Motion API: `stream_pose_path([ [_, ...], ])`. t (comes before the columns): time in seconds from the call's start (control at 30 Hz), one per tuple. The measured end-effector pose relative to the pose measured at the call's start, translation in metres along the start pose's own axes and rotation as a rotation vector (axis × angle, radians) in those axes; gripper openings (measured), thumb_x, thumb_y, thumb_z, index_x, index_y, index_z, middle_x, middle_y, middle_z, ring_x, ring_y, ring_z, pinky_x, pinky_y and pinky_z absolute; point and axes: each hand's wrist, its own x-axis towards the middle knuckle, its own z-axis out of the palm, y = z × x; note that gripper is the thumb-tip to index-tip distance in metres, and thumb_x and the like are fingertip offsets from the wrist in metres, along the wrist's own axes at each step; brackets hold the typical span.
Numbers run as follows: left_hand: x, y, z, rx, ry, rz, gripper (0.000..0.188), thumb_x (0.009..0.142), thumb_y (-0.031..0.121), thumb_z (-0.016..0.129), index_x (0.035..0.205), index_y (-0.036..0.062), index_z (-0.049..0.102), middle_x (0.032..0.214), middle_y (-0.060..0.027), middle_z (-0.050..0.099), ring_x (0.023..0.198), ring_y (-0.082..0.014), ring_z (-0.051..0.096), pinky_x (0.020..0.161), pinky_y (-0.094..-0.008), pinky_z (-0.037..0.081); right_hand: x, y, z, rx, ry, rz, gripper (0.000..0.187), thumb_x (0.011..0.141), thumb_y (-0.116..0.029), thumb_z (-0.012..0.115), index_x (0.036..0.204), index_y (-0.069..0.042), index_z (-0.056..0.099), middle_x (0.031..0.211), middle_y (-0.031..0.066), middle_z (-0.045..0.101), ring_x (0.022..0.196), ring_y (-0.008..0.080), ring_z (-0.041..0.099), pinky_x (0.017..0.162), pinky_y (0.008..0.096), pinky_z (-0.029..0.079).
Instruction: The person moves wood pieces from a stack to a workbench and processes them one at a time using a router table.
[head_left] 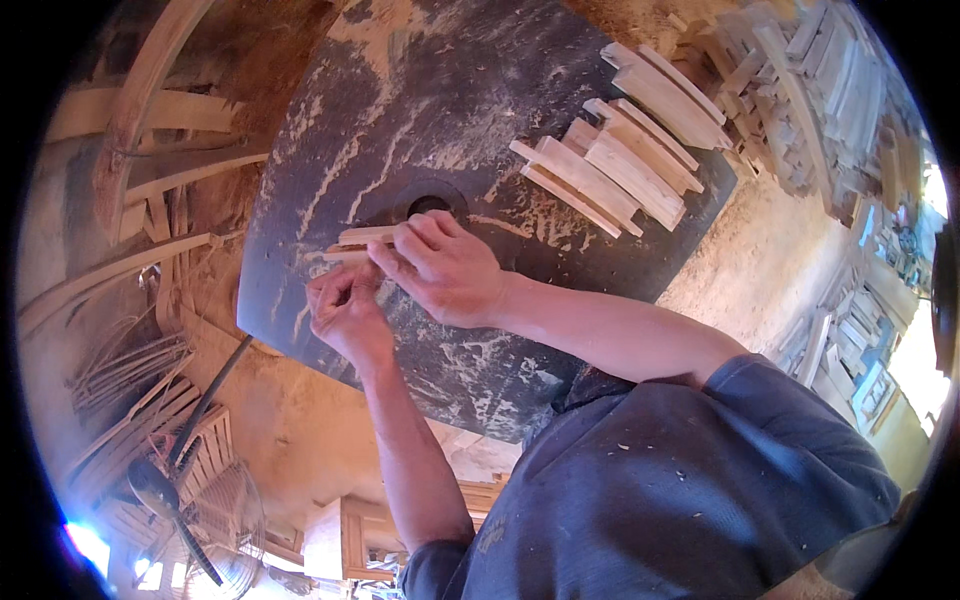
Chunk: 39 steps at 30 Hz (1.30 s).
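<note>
A short pale wooden strip (366, 236) lies low over the dark, dust-streaked tabletop (450, 110), just left of a round dark opening (430, 205). Its near side shows a second pale edge, and I cannot tell if that is a separate piece. My right hand (450, 268) is closed over the strip's right end, its fingers hiding that part. Close against the near side, my left hand (350, 312) has its fingers curled together at the wood; their exact grip is partly hidden. Both hands are almost touching each other.
Several slightly curved wooden pieces (635, 170) lie in rows at the table's right side. Beyond that edge rises a large wood pile (820, 90). Long curved boards (150, 110) lean at the left. A black cable (210, 395) runs from the table's left edge, near a wire-caged fan (225, 500).
</note>
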Motion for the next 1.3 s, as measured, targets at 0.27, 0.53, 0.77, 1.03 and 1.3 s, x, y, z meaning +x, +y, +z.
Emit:
stream_pose_path([
  [0.27,0.029,-0.008,-0.041,-0.069,0.161,-0.094,0.022,0.086,-0.003,0.074,0.107,-0.0061,0.068,0.105,-0.0106,0.067,0.088,-0.0177,0.065,0.075,-0.0312,0.056,0.040,-0.026,0.028,0.117,-0.017,-0.009,0.070,0.081,-0.014,0.067,0.145,0.000,0.043,0.110,0.0094,0.054,0.106,0.0284,0.052,0.096,0.0413,0.042],
  [0.53,-0.083,0.050,-0.021,-0.173,0.130,0.077,0.044,0.087,0.000,0.072,0.129,-0.0006,0.061,0.118,-0.0137,0.070,0.100,-0.0229,0.067,0.084,-0.0339,0.056,-0.037,-0.039,-0.044,0.430,-0.004,0.142,0.069,0.079,-0.009,0.075,0.144,-0.008,0.050,0.123,0.0141,0.057,0.113,0.0318,0.054,0.100,0.0461,0.042],
  [0.77,-0.149,-0.005,0.034,0.303,-0.184,0.867,0.042,0.086,-0.003,0.065,0.126,0.0071,0.057,0.134,-0.0178,0.064,0.130,-0.0428,0.058,0.113,-0.0567,0.040,-0.104,-0.001,-0.132,1.348,-0.086,1.153,0.040,0.105,-0.023,0.058,0.135,0.003,0.059,0.110,0.0098,0.071,0.100,0.0164,0.066,0.087,0.0326,0.054],
  [1.03,-0.163,-0.002,0.027,0.424,-0.120,0.605,0.044,0.086,0.007,0.076,0.124,-0.0026,0.058,0.140,-0.0212,0.056,0.129,-0.0425,0.052,0.106,-0.0503,0.044,-0.129,0.001,-0.129,0.224,-0.106,0.546,0.044,0.069,0.000,0.080,0.111,-0.001,0.068,0.111,0.0145,0.065,0.107,0.0363,0.061,0.094,0.0437,0.052],
  [1.3,-0.125,-0.007,0.034,0.057,-0.093,0.008,0.015,0.081,0.002,0.081,0.090,-0.0018,0.069,0.114,-0.0113,0.060,0.102,-0.0216,0.060,0.084,-0.0336,0.049,-0.103,-0.006,-0.096,0.070,-0.177,0.225,0.068,0.067,-0.011,0.077,0.130,0.002,0.055,0.109,0.0133,0.052,0.102,0.0322,0.053,0.090,0.0436,0.045],
])
